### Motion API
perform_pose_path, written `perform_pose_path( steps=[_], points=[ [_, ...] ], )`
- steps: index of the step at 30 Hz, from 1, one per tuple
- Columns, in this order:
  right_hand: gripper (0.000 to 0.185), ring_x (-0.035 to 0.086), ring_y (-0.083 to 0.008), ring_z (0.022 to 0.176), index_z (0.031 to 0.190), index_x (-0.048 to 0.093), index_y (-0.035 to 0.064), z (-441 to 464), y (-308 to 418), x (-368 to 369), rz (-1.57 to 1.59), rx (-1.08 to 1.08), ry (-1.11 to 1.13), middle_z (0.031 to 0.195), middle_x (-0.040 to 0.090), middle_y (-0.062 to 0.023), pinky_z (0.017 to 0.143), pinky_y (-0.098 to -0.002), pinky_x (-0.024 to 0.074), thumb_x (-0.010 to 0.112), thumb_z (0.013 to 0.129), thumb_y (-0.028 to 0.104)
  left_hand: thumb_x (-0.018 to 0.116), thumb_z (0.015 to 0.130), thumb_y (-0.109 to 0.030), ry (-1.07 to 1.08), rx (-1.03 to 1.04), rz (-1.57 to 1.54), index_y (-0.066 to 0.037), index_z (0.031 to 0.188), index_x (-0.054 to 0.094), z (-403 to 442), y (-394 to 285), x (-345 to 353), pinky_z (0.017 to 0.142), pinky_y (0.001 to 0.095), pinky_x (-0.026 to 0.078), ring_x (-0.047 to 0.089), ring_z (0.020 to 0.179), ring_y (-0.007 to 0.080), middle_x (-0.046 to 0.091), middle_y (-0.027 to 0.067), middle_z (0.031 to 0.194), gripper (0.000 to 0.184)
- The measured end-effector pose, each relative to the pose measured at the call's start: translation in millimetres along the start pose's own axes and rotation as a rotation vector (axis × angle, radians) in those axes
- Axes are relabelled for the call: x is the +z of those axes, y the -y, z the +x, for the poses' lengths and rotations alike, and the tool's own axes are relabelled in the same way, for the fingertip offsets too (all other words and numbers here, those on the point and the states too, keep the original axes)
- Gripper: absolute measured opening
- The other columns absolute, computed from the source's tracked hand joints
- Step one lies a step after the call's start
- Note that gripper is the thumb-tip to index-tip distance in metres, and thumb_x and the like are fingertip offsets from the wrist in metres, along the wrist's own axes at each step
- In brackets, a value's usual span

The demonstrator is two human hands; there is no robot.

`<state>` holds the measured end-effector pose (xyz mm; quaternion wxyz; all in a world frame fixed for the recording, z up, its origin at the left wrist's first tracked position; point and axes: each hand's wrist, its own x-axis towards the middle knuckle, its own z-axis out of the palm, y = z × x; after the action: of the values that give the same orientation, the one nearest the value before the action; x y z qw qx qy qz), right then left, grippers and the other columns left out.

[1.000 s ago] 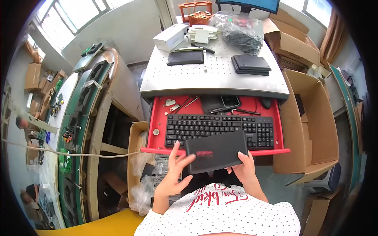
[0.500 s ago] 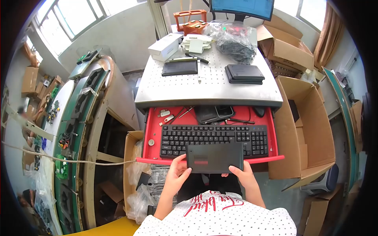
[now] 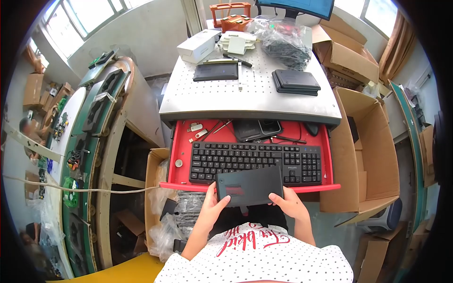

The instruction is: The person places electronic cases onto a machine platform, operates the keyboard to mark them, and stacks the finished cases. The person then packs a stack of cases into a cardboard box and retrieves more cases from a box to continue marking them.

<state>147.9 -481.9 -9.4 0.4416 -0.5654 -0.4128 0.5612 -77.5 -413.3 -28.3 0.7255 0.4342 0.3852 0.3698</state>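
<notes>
Between my two hands is a flat black rectangular case point(image 3: 252, 185), slightly tilted, with a slotted patch showing red near its left side. My left hand point(image 3: 214, 206) grips its left edge, thumb on the face. On the right edge my right hand point(image 3: 289, 203) holds it, the thumb at the lower corner. Just beyond the case lies a black keyboard point(image 3: 236, 160) in the red drawer point(image 3: 181, 146). On the white perforated worktop point(image 3: 188, 101) are another black case point(image 3: 216, 71) beside a metal bracket and a stack of black cases point(image 3: 296, 81).
A white box point(image 3: 197, 46), a plastic-wrapped bundle point(image 3: 285, 47) and orange holders point(image 3: 236, 22) stand at the back of the worktop. An open cardboard box point(image 3: 377, 151) is at right. A green conveyor point(image 3: 89, 151) runs at left, with people beyond it.
My left hand, open off the case a second ago, has taken hold of its left edge. Since the middle frame the case has tilted, its right side higher. The whole view has shifted slightly.
</notes>
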Motion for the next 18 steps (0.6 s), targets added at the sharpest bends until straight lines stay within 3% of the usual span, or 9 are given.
perform_pose_path(
  steps=[4,8,11,13,16,18],
  points=[
    [0.030,0.051,-0.0104,0.068,0.093,0.054,-0.0022,3,1,4,-0.064,0.005,-0.006,0.076,0.055,-0.0041,0.063,-0.0260,0.0453,0.056,0.084,0.027,0.052,0.082,-0.002,0.019,-0.049,-0.019,0.001,0.129,0.024,1,-14,-3,0.097,0.0295,0.029,0.039,0.114,0.0163,0.041,0.0102,0.122,0.054],
    [0.032,0.052,-0.0110,0.069,0.095,0.054,-0.0022,4,2,5,-0.041,-0.001,0.016,0.078,0.056,-0.0054,0.064,-0.0264,0.0457,0.055,0.085,0.028,0.052,0.082,-0.002,0.012,-0.018,-0.035,0.002,0.127,0.028,4,-17,-4,0.095,0.0298,0.033,0.043,0.112,0.0164,0.044,0.0104,0.120,0.052],
    [0.033,0.053,-0.0123,0.070,0.099,0.054,-0.0024,4,-1,1,-0.035,-0.079,0.069,0.081,0.058,-0.0067,0.064,-0.0267,0.0461,0.053,0.086,0.028,0.053,0.082,-0.002,0.018,-0.072,-0.215,0.001,0.126,0.031,3,-25,-6,0.092,0.0303,0.037,0.046,0.110,0.0172,0.045,0.0108,0.119,0.050],
    [0.034,0.055,-0.0135,0.071,0.101,0.054,-0.0022,6,2,-1,-0.031,-0.171,0.133,0.084,0.059,-0.0076,0.065,-0.0267,0.0464,0.052,0.087,0.028,0.053,0.081,-0.001,-0.073,0.082,-0.242,0.000,0.124,0.033,9,-28,-14,0.090,0.0315,0.040,0.047,0.108,0.0179,0.046,0.0101,0.119,0.048],
    [0.031,0.057,-0.0143,0.074,0.104,0.055,-0.0009,4,15,2,-0.038,-0.107,0.118,0.088,0.061,-0.0092,0.066,-0.0269,0.0466,0.051,0.087,0.024,0.054,0.080,0.000,-0.211,0.286,-0.286,-0.002,0.121,0.036,17,-55,-35,0.087,0.0360,0.043,0.049,0.105,0.0192,0.047,0.0083,0.117,0.045],
    [0.029,0.058,-0.0162,0.075,0.103,0.056,-0.0002,11,28,10,-0.281,-0.145,0.055,0.089,0.061,-0.0113,0.066,-0.0276,0.0467,0.052,0.085,0.022,0.053,0.082,-0.006,-0.384,0.421,-0.255,-0.004,0.116,0.040,19,-73,-53,0.086,0.0377,0.044,0.051,0.102,0.0217,0.050,0.0092,0.113,0.036]
  ],
)
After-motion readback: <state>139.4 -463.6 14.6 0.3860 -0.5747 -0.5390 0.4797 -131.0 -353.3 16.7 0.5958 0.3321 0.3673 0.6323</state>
